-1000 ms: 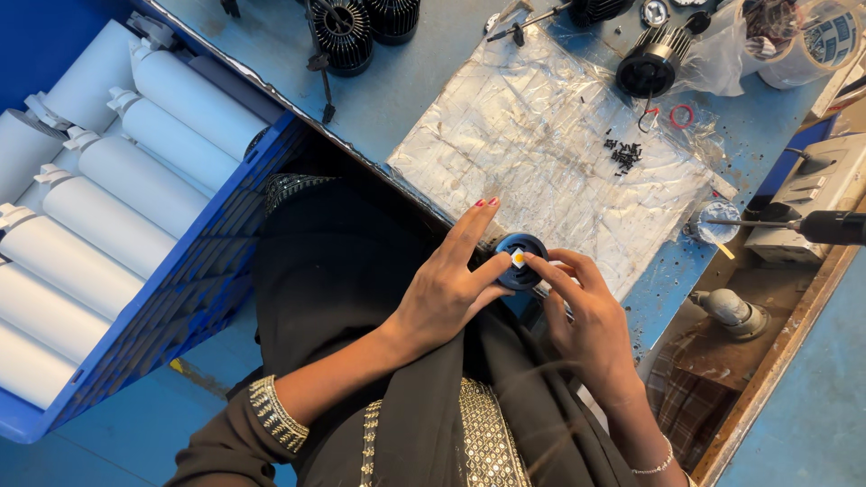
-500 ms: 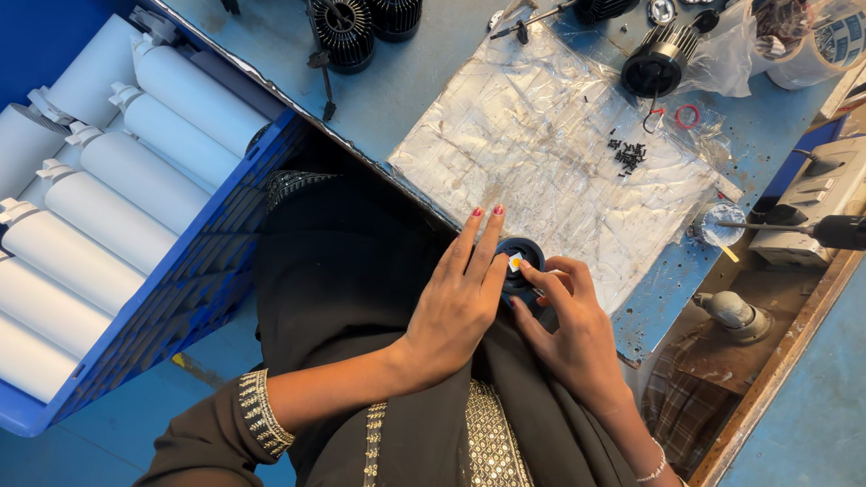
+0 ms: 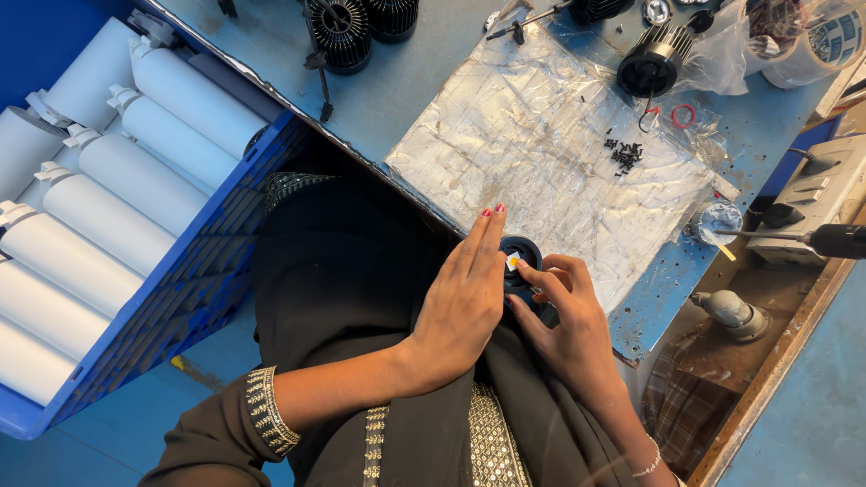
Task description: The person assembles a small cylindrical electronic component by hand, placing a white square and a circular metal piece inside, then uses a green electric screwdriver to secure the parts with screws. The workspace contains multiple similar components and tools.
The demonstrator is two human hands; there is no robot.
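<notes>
Left hand (image 3: 465, 302): fingers extended flat, pointing to 1 o'clock, bracing the small round black housing with a yellow chip (image 3: 520, 261) at the table edge. Right hand (image 3: 568, 316): fingers curled, pinching that housing from 5 o'clock. Crinkled clear plastic sheet (image 3: 541, 135) lies at 12 o'clock; blue plastic crate (image 3: 180, 298) at 9 o'clock.

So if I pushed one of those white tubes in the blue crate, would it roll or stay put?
The white tubes are round, so one would probably roll if free. Packed side by side in the blue crate, they likely stay put. They look like smooth plastic, possibly slippery.
</notes>
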